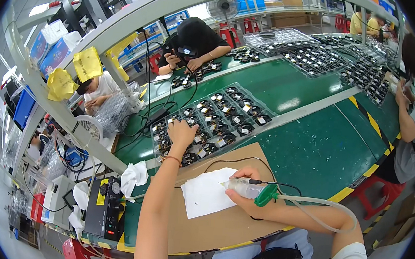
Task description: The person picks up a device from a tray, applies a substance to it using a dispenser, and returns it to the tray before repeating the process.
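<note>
My left hand (182,134) reaches over the near-left part of a clear plastic tray (267,108). Its fingers are apart and touch the small round black parts (209,148) in the tray's pockets; the fingertips are partly hidden. Each part carries a small white label or patch. My right hand (244,196) is closed around a clear dispensing syringe (243,186), its tip pointing left above folded white paper (204,194). A green cap (266,196) joins the syringe's back end to a pale hose (332,203) that loops over my right forearm.
Brown cardboard (179,230) lies under the paper, crossed by a thin black cable. At left stands a black control box (105,207) with knobs, near crumpled tissue (134,178). More filled trays (317,59) lie far right. Co-workers sit across the green bench (315,139) and at right.
</note>
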A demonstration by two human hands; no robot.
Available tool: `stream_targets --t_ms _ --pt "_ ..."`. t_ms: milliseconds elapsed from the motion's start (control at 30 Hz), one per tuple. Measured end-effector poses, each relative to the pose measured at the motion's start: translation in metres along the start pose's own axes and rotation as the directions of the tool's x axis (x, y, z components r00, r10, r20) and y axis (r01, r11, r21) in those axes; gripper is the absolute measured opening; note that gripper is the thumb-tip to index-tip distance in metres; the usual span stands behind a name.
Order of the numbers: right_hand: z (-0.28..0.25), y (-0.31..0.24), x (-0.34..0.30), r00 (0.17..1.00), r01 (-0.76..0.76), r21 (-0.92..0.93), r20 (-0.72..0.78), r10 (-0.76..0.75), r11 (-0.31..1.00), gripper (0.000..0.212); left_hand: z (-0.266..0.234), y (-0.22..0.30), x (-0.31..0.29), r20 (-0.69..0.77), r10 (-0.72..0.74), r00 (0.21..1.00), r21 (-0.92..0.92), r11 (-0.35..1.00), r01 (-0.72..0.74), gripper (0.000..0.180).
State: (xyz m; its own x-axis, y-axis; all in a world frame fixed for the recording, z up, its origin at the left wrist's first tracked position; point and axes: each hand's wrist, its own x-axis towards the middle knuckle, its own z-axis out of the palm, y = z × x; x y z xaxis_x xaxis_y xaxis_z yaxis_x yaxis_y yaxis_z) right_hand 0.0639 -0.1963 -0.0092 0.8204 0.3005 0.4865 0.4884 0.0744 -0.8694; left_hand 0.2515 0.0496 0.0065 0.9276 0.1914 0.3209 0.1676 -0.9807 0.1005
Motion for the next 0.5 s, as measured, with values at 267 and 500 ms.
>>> stream_targets --t_ms 267,500 --pt "0.003 0.000 0.001 1.000 0.021 -0.034 0.003 -0.021 0.999 0.039 0.003 0.010 0.014 0.025 -0.191 0.981 0.017 0.981 0.191 0.032" --pt "0.004 0.000 0.001 1.000 0.025 0.001 0.000 -0.025 1.000 0.039 0.011 -0.014 0.023 0.074 -0.147 0.986 -0.150 0.976 0.157 0.038"
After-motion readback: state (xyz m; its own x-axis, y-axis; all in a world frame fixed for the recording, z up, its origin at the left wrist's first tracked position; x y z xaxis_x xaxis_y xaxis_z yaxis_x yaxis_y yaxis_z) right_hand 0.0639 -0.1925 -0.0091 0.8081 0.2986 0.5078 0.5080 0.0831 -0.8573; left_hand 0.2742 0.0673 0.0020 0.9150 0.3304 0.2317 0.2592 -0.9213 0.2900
